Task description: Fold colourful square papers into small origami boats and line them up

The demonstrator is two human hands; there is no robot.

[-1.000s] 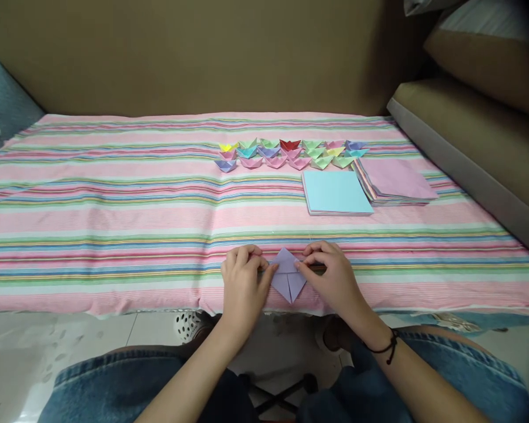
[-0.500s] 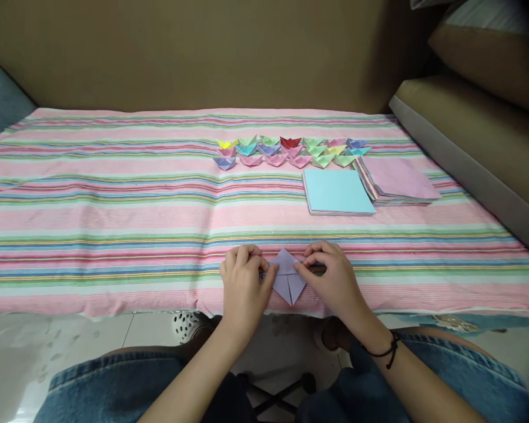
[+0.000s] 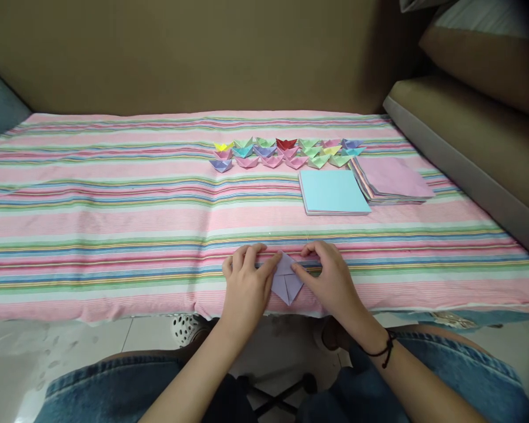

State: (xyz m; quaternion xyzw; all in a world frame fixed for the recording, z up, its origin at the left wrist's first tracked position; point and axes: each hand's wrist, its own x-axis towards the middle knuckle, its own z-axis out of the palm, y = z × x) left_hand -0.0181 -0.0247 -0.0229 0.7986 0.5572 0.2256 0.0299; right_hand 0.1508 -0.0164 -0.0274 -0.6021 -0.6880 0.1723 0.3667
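Observation:
A purple folded paper [image 3: 287, 286], diamond-shaped with a crosswise fold and a slit down its lower half, lies on the striped cloth near the front edge. My left hand [image 3: 248, 279] grips it from the left, the thumb pressing close to its top corner. On the other side, my right hand [image 3: 328, 273] pinches the right corner between thumb and fingers. The fingertips beneath the paper are partly hidden.
Several small folded paper boats [image 3: 286, 154] stand in rows farther back. A stack of light blue paper [image 3: 335, 192] lies ahead, touching or close to a pink-topped paper stack [image 3: 394, 178]. Brown cushions [image 3: 462, 123] border the right side of the striped cloth [image 3: 114, 223].
My left thumb has moved up from the paper's left corner toward its top corner. My right hand keeps its hold on the right side. The whole view has shifted slightly.

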